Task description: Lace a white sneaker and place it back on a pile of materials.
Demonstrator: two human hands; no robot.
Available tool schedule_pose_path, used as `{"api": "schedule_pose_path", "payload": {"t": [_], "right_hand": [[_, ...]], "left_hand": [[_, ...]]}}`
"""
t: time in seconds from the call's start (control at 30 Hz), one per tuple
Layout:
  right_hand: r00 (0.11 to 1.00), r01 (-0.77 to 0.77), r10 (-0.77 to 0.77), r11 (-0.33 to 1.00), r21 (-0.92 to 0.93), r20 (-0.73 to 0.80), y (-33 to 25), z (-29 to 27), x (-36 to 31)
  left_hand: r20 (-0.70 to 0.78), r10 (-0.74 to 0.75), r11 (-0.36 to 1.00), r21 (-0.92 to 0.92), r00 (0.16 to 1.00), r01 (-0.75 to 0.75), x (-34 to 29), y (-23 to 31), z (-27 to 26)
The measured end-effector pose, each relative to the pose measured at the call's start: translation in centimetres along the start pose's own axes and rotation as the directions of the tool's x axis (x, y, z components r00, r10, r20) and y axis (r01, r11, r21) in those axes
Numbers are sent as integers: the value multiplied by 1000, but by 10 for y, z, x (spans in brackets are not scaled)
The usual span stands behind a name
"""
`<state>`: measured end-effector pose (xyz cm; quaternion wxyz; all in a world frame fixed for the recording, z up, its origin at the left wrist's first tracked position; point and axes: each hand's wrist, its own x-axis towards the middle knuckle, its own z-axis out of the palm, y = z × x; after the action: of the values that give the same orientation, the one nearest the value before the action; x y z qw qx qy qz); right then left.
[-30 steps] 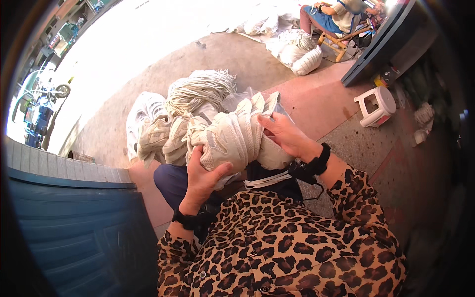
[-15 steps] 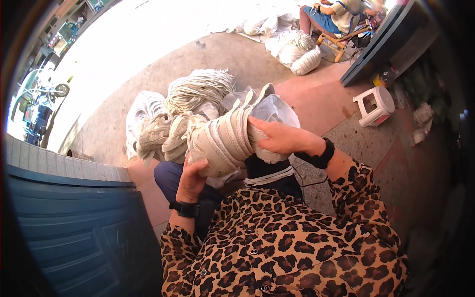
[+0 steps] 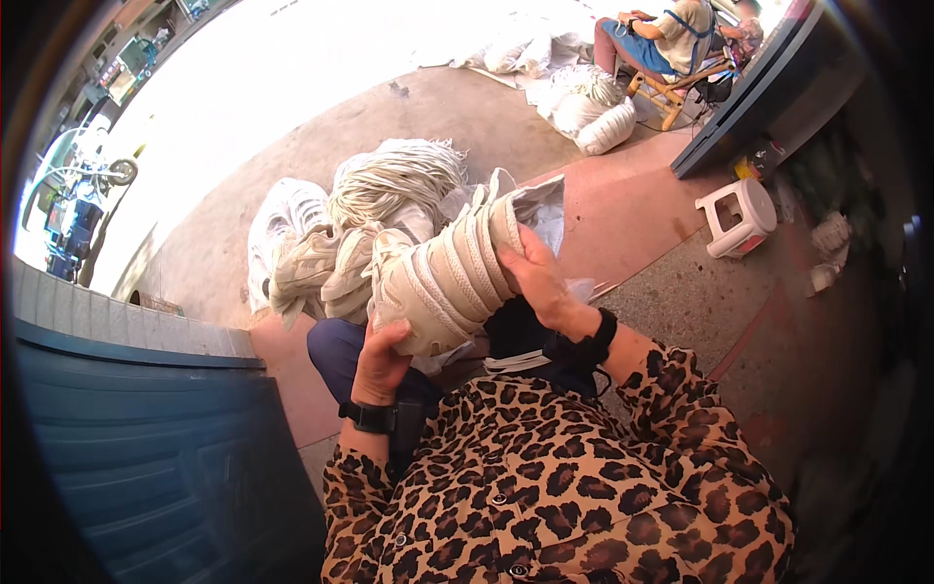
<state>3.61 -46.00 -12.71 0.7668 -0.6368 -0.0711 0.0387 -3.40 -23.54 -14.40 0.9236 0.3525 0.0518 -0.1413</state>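
Note:
Above my lap I hold a row of beige shoe uppers (image 3: 443, 277), fitted one inside another into a stack. My left hand (image 3: 384, 355) closes on the lower left end, its thumb on top. At the right end my right hand (image 3: 545, 282) grips the rim of the last upper, with its fingers partly hidden behind. In front of my knees more beige uppers (image 3: 326, 268) lie in a heap. A bundle of off-white laces (image 3: 399, 183) rests behind them, and a white bag of pale uppers (image 3: 284, 219) stands to the left.
A blue panelled door (image 3: 156, 438) is close on my left. On the right stands a white plastic stool (image 3: 737, 219). Farther back, a person (image 3: 662, 44) sits near a wooden chair, beside white bundles (image 3: 603, 122). A motorcycle (image 3: 88, 195) is parked far left.
My right hand has drawn back and turned, and now grips the stack's right rim. The single white-lined upper it held at that end now sits pushed into or behind the stack.

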Motion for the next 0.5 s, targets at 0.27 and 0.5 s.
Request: {"api": "schedule_pose_path", "payload": {"t": [0.27, 0.5], "right_hand": [[978, -211, 202, 933, 290, 61, -32, 7, 15], [813, -545, 301, 694, 470, 499, -16, 59, 84]], "left_hand": [[-50, 63, 988, 141, 997, -56, -12, 27, 34], [-107, 359, 772, 592, 927, -231, -23, 107, 86]]}}
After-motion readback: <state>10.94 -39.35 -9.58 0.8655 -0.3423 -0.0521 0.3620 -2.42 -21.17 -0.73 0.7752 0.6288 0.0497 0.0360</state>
